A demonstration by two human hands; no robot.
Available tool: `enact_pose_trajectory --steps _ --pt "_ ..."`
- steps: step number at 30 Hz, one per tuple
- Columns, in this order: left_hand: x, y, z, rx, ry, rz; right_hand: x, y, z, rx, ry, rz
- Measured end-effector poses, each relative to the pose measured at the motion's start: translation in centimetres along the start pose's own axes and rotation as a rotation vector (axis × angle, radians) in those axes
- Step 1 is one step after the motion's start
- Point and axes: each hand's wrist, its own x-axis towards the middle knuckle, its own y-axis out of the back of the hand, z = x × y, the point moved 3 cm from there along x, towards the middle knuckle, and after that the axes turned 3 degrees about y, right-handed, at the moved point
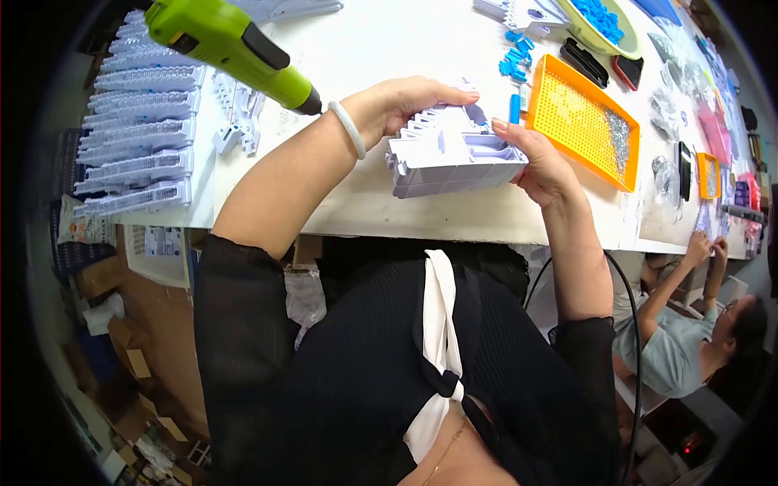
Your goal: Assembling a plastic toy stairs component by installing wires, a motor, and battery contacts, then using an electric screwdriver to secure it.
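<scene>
Both of my hands hold a pale lavender plastic housing (462,172) just above the near edge of the white table (373,49). It is box-shaped, with a stepped, toothed edge on its left and open recesses on top. Behind its far left side, my left hand (397,104) is closed on it, thumb along the top; most of the other fingers are hidden. My right hand (541,166) grips the right end, its thumb on the upper rim. Above my left forearm hangs a green electric screwdriver (231,49), its dark tip close to my wrist.
Similar housings (142,125) stand in rows at the left, beside loose toothed parts (239,113). On the right lie an orange perforated tray (582,128) of small metal pieces, blue clips (515,57) and a yellow-green bowl (631,39). A co-worker (689,332) sits farther right.
</scene>
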Motion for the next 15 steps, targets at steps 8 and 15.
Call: enact_pose_trajectory --steps 8,15 --pt "-3.2 -0.6 -0.1 0.159 -0.165 0.053 0.0 0.6 1.7 0.065 0.121 0.029" --pt "-7.1 -0.7 -3.4 0.09 -0.25 0.065 -0.6 0.1 1.4 0.095 0.273 0.173"
